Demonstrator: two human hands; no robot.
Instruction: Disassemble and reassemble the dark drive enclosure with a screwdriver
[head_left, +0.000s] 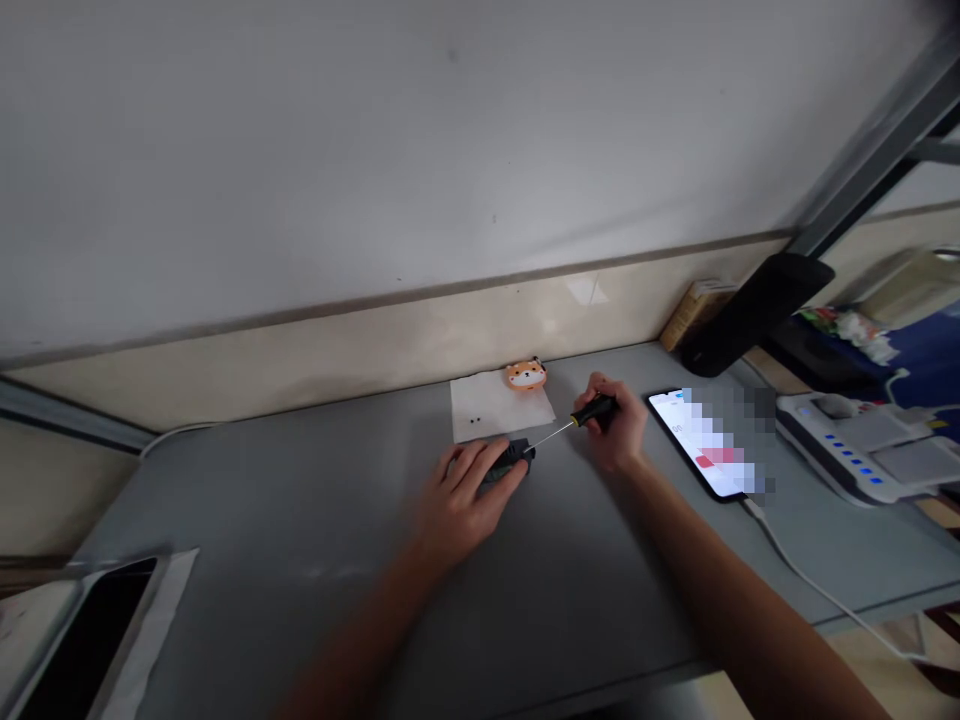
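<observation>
My left hand (469, 500) is closed around a small dark device (517, 455), pressing it on the grey table; my fingers cover most of it, so its kind is unclear. In my right hand (619, 430) is a screwdriver (592, 411) with a black and yellow handle. Its thin shaft points left and down, and the tip meets the device's right end. Just behind the device lies a white sheet of paper (491, 400) with a couple of tiny dark pieces (474, 420) on it. An orange and white animal-face case (526, 375) rests at the paper's back right corner.
Right of my right hand lies a lit phone (701, 440) on a white cable (795, 565). Beyond it sits a white power strip (862, 450). A black cylinder (757, 310) and a small box (694, 312) stand at the back right. A dark-screened device (97, 630) lies front left.
</observation>
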